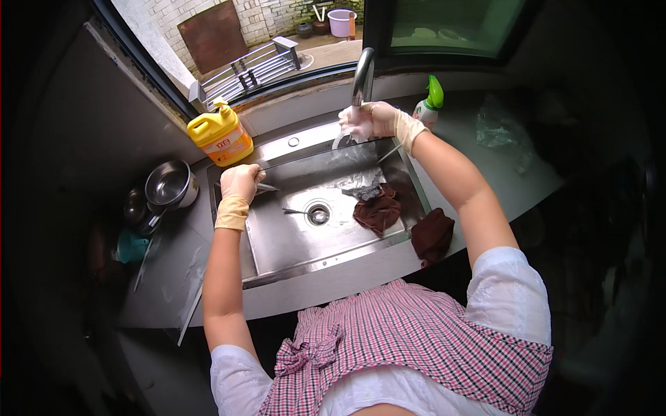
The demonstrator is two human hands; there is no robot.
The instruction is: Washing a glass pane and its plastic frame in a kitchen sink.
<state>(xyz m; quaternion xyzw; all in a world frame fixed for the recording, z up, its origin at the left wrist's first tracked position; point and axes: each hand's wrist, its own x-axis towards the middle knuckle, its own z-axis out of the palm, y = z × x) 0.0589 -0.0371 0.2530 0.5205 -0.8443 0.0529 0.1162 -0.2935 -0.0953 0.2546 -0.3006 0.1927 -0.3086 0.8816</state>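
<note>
Both hands wear pale thin gloves. My left hand grips the left end of a clear, glass-like panel, tilted over the steel sink. My right hand is under the spout of the chrome faucet, at the panel's far right; water runs over its fingers, and whether they grip the panel is unclear. Below, in the sink, a dark red-brown cloth lies beside a grey scouring pad, right of the drain.
A yellow detergent jug stands behind my left hand, a green-topped spray bottle right of the faucet. Steel pots sit on the left counter, near another clear panel. A dark red cloth lies at the sink's front right corner.
</note>
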